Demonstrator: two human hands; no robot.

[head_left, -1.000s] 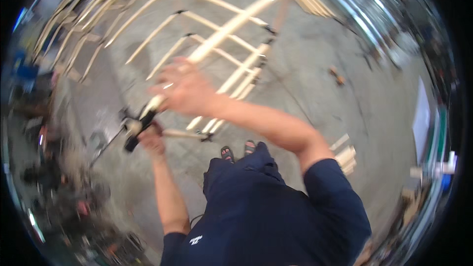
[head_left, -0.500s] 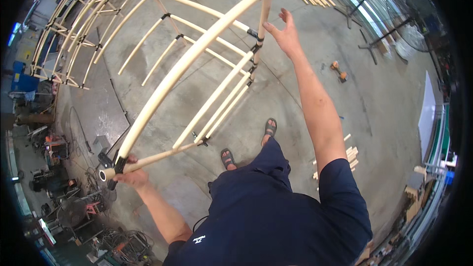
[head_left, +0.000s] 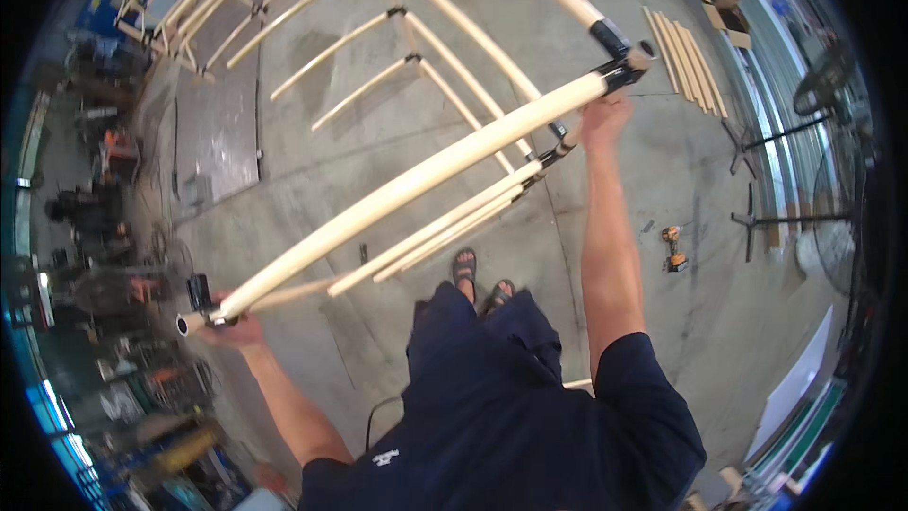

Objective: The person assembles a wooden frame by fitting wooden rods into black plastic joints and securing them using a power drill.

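Note:
A large frame of cream pipes [head_left: 416,187] with black joints spans the view in front of me. My left hand [head_left: 236,331] is closed round a pipe at its lower left corner, beside a black joint [head_left: 200,291] and an open pipe end [head_left: 189,324]. At the upper right corner, my right hand [head_left: 605,120] wraps round a pipe just under another black joint [head_left: 619,71]; its fingers are partly hidden. Thinner cream rails [head_left: 449,232] run below the long front pipe. Farther off, several more rails meet at black joints [head_left: 395,12].
An orange cordless drill [head_left: 673,249] lies on the floor to my right. Beyond it are loose cream pipes [head_left: 686,61] and a standing fan [head_left: 823,85]. Another pipe frame [head_left: 203,0] stands at the far left. Tools and machinery [head_left: 95,227] crowd the left side.
My right hand has gone from open beside the post to closed round it. The frame's right corner has swung right and nearer; my feet have shifted. My left hand keeps its hold.

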